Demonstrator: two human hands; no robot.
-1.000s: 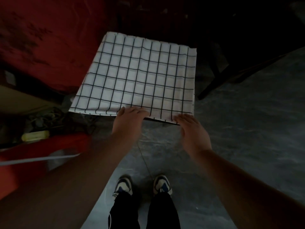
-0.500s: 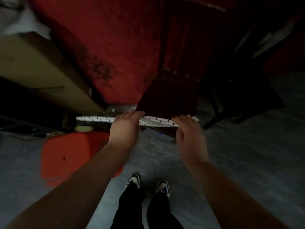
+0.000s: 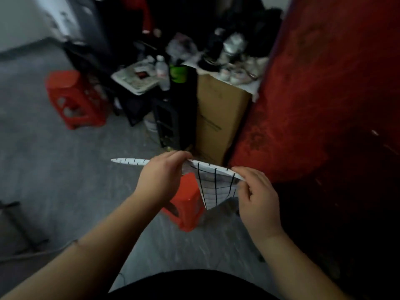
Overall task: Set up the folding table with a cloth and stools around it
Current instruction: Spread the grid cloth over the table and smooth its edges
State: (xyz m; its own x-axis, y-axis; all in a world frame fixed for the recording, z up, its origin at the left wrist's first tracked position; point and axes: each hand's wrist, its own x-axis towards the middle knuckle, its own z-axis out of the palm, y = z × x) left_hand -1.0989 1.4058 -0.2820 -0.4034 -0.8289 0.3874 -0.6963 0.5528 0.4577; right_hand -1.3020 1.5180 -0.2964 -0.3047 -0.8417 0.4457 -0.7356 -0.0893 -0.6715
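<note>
You held both arms out in front, your left hand (image 3: 161,180) and right hand (image 3: 256,198) each pinching the top edge of the white checked cloth (image 3: 213,187), which hung above one red stool (image 3: 186,204). A second red stool (image 3: 71,96) stood apart. No writing was legible.

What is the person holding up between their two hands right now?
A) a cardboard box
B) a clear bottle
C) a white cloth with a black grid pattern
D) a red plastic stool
C: the left hand and the right hand each pinch the top edge of the white checked cloth, which hangs in the air above a red stool.
</note>
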